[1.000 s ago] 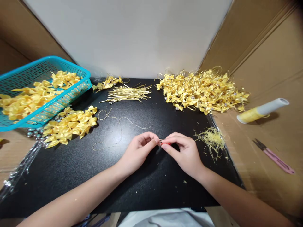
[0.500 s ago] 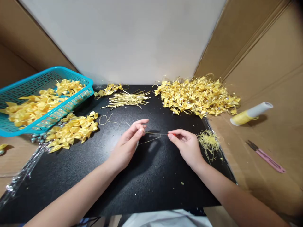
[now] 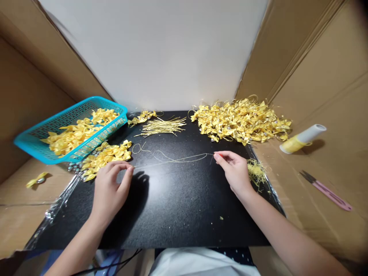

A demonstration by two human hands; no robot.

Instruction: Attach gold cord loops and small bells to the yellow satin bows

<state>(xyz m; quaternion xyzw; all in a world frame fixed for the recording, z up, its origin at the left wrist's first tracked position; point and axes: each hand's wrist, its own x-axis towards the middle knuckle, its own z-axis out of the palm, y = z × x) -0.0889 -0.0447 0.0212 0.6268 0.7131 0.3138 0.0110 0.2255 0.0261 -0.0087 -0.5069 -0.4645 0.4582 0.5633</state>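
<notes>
My left hand (image 3: 112, 188) pinches one end of a thin yellow thread (image 3: 169, 162) between thumb and forefinger, low over the black table at the left. The thread runs loosely to the right and doubles back in a narrow loop near my right hand (image 3: 234, 172). That hand is closed on a small red-ended needle-like tool (image 3: 219, 155), whose thin tip meets the thread's loop; its exact kind is too small to tell. Beyond my left hand lie yellow ribbon bows (image 3: 107, 155). A tangle of thread scraps (image 3: 257, 170) sits just right of my right wrist.
A blue basket (image 3: 37, 153) of bows stands left, with silver beads (image 3: 74, 167) beside it. Gold ties (image 3: 163, 126) and a big pile of finished-looking bows (image 3: 241, 120) lie at the back. Right are a thread spool (image 3: 303, 138) and pink snips (image 3: 326, 191) on cardboard.
My left hand has moved left and away from my right hand, drawing the thread out. My right hand has shifted slightly right, and the view has shifted a little.
</notes>
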